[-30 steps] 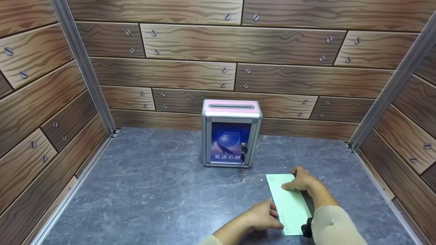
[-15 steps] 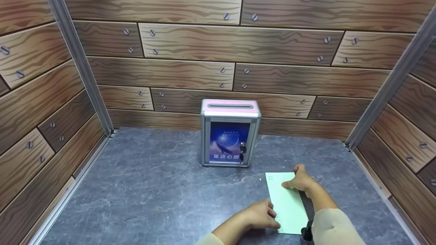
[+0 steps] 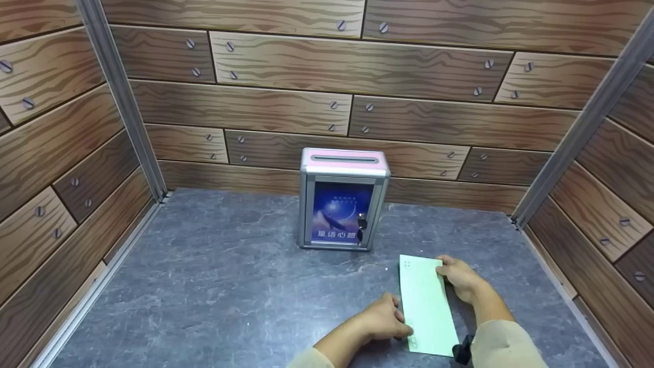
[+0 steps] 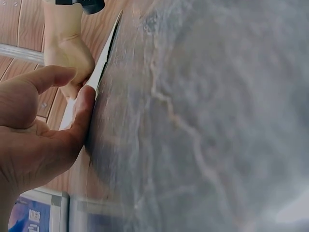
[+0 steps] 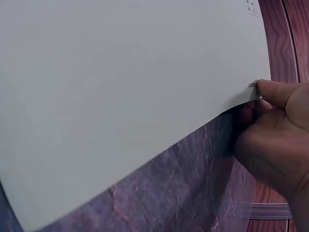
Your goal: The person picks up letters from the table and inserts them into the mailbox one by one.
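A pale green envelope (image 3: 428, 306), with small printed squares near its corners, lies at the front right. My right hand (image 3: 462, 278) pinches its far right corner between thumb and fingers. In the right wrist view the thumb (image 5: 277, 92) is on top and the paper bows up off the table at that corner. My left hand (image 3: 380, 319) is at the envelope's near left edge, fingertips right at the paper. The left wrist view shows a gap between its thumb (image 4: 60, 75) and its forefinger (image 4: 86, 104), with the envelope's thin edge behind.
A silver-framed suggestion box (image 3: 341, 204) stands beyond the envelope, with a slot (image 3: 345, 159) in its pink top and a lock with keys (image 3: 361, 222) on its front. Wood-print walls (image 3: 286, 112) enclose the grey marbled table (image 3: 214, 286) behind and at both sides.
The right hand has shifted its grip to the envelope's far right corner, its thumb drawn back towards the edge. The left hand and the envelope's near end have slid slightly left.
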A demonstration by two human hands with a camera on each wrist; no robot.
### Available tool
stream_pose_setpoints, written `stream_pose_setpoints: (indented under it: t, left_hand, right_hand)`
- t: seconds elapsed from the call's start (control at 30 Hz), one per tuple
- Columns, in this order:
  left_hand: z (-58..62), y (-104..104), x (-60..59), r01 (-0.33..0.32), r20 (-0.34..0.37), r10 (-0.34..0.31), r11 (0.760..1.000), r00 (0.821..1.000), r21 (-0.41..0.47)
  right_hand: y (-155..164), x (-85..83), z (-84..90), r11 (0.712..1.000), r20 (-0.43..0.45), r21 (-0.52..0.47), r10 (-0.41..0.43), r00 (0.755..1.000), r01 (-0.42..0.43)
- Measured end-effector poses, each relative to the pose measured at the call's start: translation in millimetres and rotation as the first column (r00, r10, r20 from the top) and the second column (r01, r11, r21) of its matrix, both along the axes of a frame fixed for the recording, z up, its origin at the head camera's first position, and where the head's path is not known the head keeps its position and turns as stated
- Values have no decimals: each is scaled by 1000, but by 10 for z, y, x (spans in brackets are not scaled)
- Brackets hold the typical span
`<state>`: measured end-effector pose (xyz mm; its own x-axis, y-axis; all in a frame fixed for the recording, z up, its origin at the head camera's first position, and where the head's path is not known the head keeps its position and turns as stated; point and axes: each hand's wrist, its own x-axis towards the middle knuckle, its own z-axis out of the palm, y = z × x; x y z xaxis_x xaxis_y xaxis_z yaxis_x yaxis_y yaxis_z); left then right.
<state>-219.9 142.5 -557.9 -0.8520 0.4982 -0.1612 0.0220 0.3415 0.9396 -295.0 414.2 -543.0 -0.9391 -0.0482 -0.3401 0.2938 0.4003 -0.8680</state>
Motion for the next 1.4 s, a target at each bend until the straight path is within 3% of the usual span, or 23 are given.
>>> stream_pose_setpoints:
  t: [0.27, 0.47, 0.73, 0.93, 1.17, 1.4]
  left_hand:
    - [15, -17, -3, 40, -27, -41, 998, 999, -54]
    - [9, 5, 27, 20, -37, -21, 999, 999, -35]
    - [-15, 7, 56, -36, 59, 32, 997, 998, 66]
    - [-18, 7, 63, -72, 126, 60, 992, 990, 101]
    - [-20, -8, 40, -120, 148, 103, 986, 984, 115]
    - [4, -104, -31, -139, 235, 79, 958, 969, 252]
  right_hand:
    - [26, 3, -34, 1000, -2, -29, -12, 1000, 12]
    - [28, -7, -43, 997, 3, -80, -11, 1000, 11]
    - [19, -28, -47, 995, 5, -97, 11, 1000, -10]
    - [23, -30, -54, 993, 25, -114, -34, 999, 36]
    - [22, -10, -71, 982, -12, -172, -86, 996, 83]
    - [-68, -15, 34, 967, -81, -215, -159, 984, 139]
